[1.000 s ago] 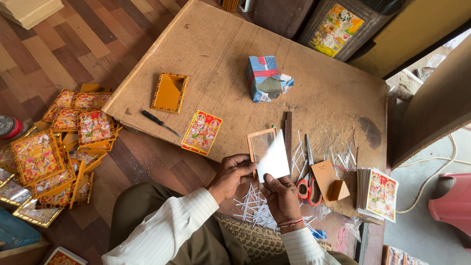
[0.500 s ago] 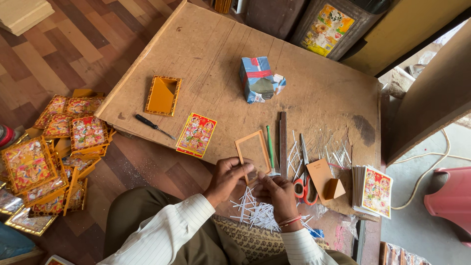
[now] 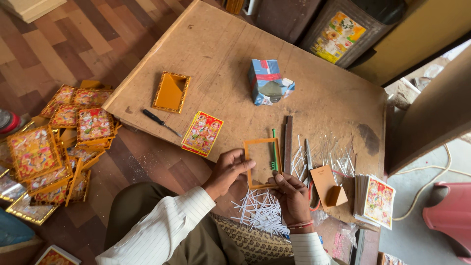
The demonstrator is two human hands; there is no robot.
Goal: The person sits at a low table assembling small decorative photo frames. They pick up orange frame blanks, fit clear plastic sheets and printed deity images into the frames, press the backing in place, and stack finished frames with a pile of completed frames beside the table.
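Gripping a thin orange rectangular frame [image 3: 262, 163] at the near edge of the worn wooden board [image 3: 235, 44], the left hand [image 3: 226, 170] pinches its left side and the right hand [image 3: 292, 194] its lower corner. White sticks [image 3: 260, 211] lie scattered just below the frame; a glossy picture stack [image 3: 202, 133] sits left of it.

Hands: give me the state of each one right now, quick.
Left hand: closed on the left edge of the empty orange frame.
Right hand: closed on the same frame's lower right corner.
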